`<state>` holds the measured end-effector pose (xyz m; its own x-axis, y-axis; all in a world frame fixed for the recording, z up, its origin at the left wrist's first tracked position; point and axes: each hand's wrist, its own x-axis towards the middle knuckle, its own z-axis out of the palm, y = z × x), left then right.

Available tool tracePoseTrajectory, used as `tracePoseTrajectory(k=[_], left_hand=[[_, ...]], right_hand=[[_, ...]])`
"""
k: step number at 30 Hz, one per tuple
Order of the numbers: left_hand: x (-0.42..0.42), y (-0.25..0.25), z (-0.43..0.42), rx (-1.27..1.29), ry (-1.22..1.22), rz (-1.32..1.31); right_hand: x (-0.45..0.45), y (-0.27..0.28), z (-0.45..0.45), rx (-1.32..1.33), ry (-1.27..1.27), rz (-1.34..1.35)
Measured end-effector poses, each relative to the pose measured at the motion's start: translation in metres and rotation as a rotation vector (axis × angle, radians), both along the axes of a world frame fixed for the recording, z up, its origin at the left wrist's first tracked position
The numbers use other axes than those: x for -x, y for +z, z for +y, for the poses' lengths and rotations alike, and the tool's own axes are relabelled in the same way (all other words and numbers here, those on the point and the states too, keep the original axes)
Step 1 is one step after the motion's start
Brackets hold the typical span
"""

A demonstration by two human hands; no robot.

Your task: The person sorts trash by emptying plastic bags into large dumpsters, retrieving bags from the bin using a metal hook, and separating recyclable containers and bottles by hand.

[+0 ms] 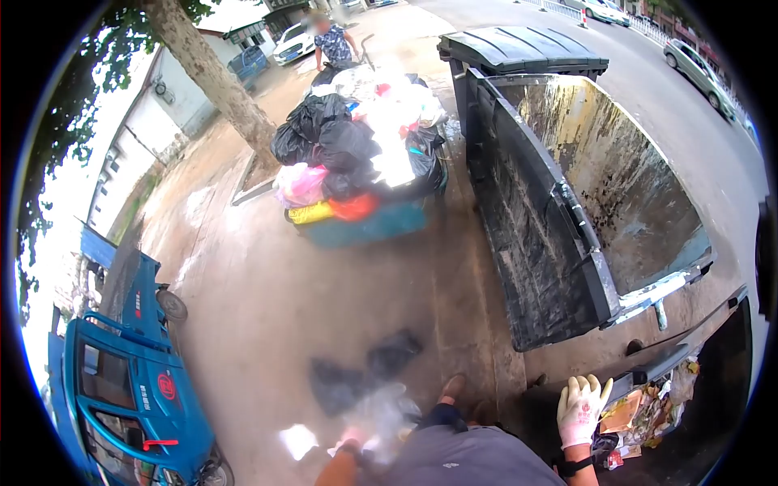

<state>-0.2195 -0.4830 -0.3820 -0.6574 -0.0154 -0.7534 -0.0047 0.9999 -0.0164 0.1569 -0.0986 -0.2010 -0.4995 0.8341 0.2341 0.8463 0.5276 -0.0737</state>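
My right hand point(582, 411), in a white and pink work glove, is at the edge of an open dark bin point(648, 374). Its fingers are apart and nothing shows in them; contact with the rim is unclear. Mixed rubbish point(652, 413) lies inside this bin, including food scraps and wrappers. My left hand point(350, 444) is low in front of me, smeared by motion. Beside it is a blurred whitish plastic bag point(381, 409); whether I hold it cannot be made out. Two dark blurred shapes point(365, 368) are just beyond.
A cart point(365, 224) piled with rubbish bags point(340, 146) stands ahead, a person point(333, 44) behind it. To the right is a large open black bin point(539, 219), with a lidded bin point(527, 50) beyond. A blue three-wheeler point(138, 381) stands left, near a tree point(207, 73).
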Motion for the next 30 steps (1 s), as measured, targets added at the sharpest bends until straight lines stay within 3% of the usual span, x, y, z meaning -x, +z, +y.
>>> tracePoseTrajectory(k=[3, 5, 8, 14, 20, 30], left_hand=[[0.016, -0.021, 0.0, -0.018, -0.045, -0.007], [0.033, -0.026, -0.005, -0.082, -0.245, -0.117], [0.06, -0.06, -0.004, -0.181, -0.179, -0.059], [0.108, 0.023, 0.057, -0.279, -0.123, -0.056], [0.144, 0.001, 0.056, -0.245, -0.132, 0.009], [0.161, -0.003, 0.045, -0.276, -0.027, -0.114]], right_hand=[[0.001, -0.005, 0.001, -0.027, -0.013, -0.015], [0.006, -0.003, 0.002, 0.0, -0.036, -0.028], [0.011, -0.005, 0.001, -0.019, -0.05, -0.021], [0.014, -0.016, 0.001, -0.04, -0.065, -0.072], [0.016, -0.023, 0.0, -0.067, -0.08, -0.101], [0.02, -0.027, -0.002, -0.067, -0.097, -0.126]])
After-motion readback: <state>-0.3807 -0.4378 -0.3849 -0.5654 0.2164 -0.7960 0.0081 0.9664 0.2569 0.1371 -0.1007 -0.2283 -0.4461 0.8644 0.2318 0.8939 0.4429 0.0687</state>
